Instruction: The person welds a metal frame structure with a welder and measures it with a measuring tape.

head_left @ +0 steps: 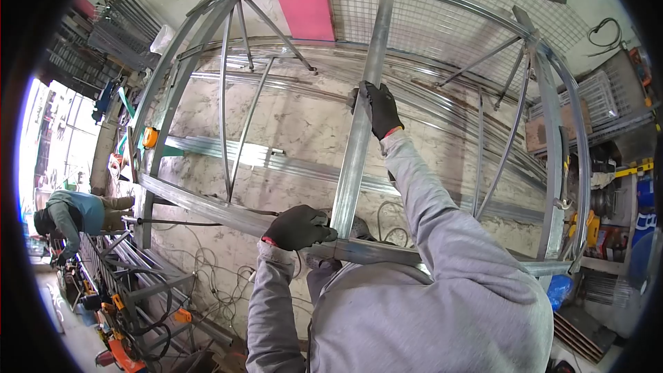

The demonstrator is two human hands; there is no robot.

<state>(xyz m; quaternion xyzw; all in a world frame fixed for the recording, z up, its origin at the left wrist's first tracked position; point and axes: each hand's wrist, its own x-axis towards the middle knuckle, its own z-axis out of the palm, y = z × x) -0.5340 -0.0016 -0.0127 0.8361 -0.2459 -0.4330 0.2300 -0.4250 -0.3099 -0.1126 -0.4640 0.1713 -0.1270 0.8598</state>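
Note:
A galvanized metal crossbar (360,141) spans the rectangular tube frame from its far rail to its near rail (200,204). My right hand (380,109), in a black work glove, is closed around the crossbar at about mid-length. In a matching glove, my left hand (298,226) is closed over the near rail, right beside the crossbar's lower end. Its fingertips rest close to that joint, and their undersides are hidden. Thin diagonal braces (243,124) stand on the left side of the frame, with similar ones on the right.
Long metal tubes (228,152) lie on the floor beneath the frame. Loose cables (214,273) coil near my feet. A person (76,214) bends over at the far left. An orange tape measure (150,137) sits on the left rail. Shelves with tools stand at right, including a yellow level (634,168).

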